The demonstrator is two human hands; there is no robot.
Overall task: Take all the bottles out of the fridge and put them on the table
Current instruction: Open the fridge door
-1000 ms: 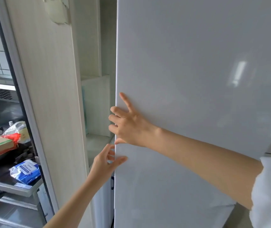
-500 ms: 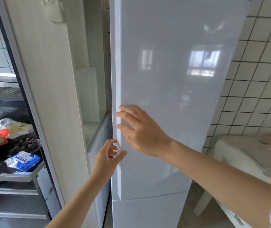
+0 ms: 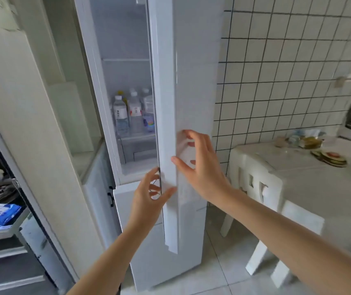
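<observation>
Curling round the fridge door's (image 3: 191, 81) free edge, right hand (image 3: 200, 167) fingers grip it; left hand (image 3: 149, 199) pinches the same edge just below. Door ajar. Inside, bottles (image 3: 134, 111) upright on one shelf: five visible, possibly more hidden. Table (image 3: 319, 188) right of fridge.

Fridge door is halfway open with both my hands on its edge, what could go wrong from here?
1. The door swings toward the white table close beside it; pulled wide, it may bump the table.
2. The bottles stand packed together on one shelf, so lifting one might topple its neighbours.
3. Your left hand grips the door's inner edge and your right hand grips its outer face; if the door swings back, the left fingers could get pinched.
</observation>
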